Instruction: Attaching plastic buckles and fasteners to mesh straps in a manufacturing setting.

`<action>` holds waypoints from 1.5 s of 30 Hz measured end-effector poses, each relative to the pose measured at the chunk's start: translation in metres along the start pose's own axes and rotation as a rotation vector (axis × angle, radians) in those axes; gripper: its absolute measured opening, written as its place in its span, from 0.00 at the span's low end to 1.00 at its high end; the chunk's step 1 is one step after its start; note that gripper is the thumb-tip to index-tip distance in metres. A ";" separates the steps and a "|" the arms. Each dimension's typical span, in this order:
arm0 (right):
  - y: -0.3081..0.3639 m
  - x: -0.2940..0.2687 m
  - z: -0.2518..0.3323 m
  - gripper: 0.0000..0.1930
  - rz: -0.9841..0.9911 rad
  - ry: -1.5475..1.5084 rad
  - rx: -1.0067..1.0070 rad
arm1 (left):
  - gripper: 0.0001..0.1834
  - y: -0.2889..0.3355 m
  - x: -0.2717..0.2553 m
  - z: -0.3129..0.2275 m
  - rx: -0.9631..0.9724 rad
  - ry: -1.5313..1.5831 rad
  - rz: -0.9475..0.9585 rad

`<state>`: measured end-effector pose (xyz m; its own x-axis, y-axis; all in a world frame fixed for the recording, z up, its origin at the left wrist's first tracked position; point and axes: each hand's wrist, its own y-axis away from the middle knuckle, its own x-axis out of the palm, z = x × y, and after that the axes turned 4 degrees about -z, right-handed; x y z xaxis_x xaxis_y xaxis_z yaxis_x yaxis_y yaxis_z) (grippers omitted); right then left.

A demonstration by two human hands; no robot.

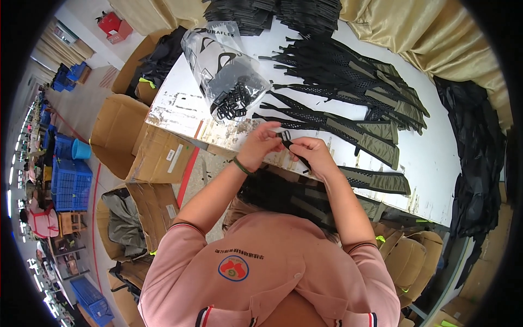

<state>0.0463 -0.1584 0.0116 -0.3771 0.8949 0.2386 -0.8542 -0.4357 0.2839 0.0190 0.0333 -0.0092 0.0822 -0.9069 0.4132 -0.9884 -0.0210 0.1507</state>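
Note:
Near the table's front edge, my left hand (260,147) pinches a small black plastic buckle (284,136) between thumb and fingers. Close beside it, my right hand (316,155) is closed on a narrow black webbing strap (301,160) that meets the buckle. Whether the strap is threaded through the buckle is too small to tell. A black mesh and olive shoulder-strap panel (376,180) lies to the right, behind my right forearm; its link to the held webbing is hidden. Beyond my left hand, a clear plastic bag (220,65) lies with black buckles (231,102) at its mouth.
More strap panels (359,82) spread across the white table (430,163), with stacked black pieces (305,16) at the far edge. Cardboard boxes (117,136) stand at the left, others (408,256) at the lower right. Black fabric (468,158) hangs along the right side.

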 end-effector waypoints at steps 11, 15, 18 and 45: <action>0.016 0.001 -0.003 0.06 -0.007 -0.121 0.142 | 0.07 0.009 0.009 0.014 -0.104 -0.064 0.125; 0.018 -0.005 -0.005 0.06 -0.040 -0.244 0.182 | 0.06 0.011 0.015 0.010 -0.021 -0.095 0.116; 0.018 -0.009 -0.004 0.05 0.011 -0.380 0.207 | 0.07 0.014 0.015 0.016 0.107 -0.107 0.153; 0.037 0.001 0.022 0.07 -0.045 0.558 -0.539 | 0.01 0.021 0.029 -0.012 -0.430 0.394 0.211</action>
<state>0.0225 -0.1753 0.0425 -0.3404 0.8892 -0.3057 -0.8752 -0.4184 -0.2427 0.0027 0.0112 0.0168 0.0126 -0.6477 0.7618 -0.8551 0.3879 0.3440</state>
